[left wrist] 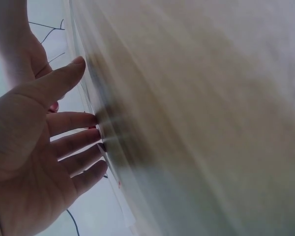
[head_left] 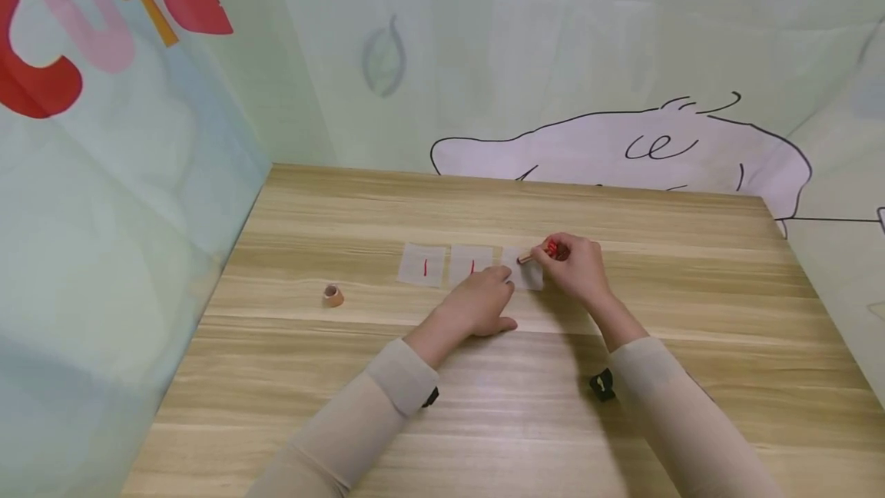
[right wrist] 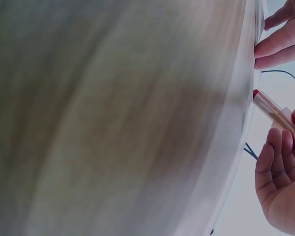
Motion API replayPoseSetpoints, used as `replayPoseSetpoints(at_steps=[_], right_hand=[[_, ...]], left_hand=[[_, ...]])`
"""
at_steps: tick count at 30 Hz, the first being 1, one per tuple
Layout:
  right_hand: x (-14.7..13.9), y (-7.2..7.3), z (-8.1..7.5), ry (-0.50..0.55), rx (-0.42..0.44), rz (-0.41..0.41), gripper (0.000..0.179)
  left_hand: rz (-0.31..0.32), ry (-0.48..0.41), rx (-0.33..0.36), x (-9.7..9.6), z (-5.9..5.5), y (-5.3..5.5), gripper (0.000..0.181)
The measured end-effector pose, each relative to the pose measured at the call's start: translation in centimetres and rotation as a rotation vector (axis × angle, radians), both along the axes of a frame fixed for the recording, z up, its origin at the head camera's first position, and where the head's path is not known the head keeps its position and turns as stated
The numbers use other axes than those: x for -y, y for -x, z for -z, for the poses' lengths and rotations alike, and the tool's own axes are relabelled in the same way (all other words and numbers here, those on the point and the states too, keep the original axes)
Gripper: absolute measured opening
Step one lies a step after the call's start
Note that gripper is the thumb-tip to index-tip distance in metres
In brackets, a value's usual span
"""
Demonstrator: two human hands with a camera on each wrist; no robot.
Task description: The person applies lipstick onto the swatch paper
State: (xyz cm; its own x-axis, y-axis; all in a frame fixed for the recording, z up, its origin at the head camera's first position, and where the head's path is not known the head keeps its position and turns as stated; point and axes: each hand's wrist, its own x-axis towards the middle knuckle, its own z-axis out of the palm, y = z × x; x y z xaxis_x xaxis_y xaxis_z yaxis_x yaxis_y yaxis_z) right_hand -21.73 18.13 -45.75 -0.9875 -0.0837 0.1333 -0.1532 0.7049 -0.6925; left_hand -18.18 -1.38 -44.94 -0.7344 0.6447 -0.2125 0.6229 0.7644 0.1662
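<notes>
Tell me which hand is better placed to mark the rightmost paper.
Likely the right hand: it grips the lipstick, its red tip at the rightmost paper; the left hand holds none.

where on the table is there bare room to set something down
The table is bare behind the paper squares, from the right hand to the right edge, and between the copper-coloured cap and the left edge. Crowded: the paper squares, with the left hand and lipstick over them.
</notes>
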Motion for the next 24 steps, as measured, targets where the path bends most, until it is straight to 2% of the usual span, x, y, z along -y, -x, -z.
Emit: replayPoseSetpoints(at_steps=[12, 24], right_hand=[[-0.11, -0.28, -0.63, -0.021, 0.045, -0.072, 0.019], [-0.29, -0.43, -0.48, -0.032, 0.064, -0.088, 0.019]], left_hand=[[-0.004, 0.003, 0.001, -0.03, 0.13, 0.11, 0.058], [-0.008, -0.001, 0.005, -0.09, -0.02, -0.06, 0.060]])
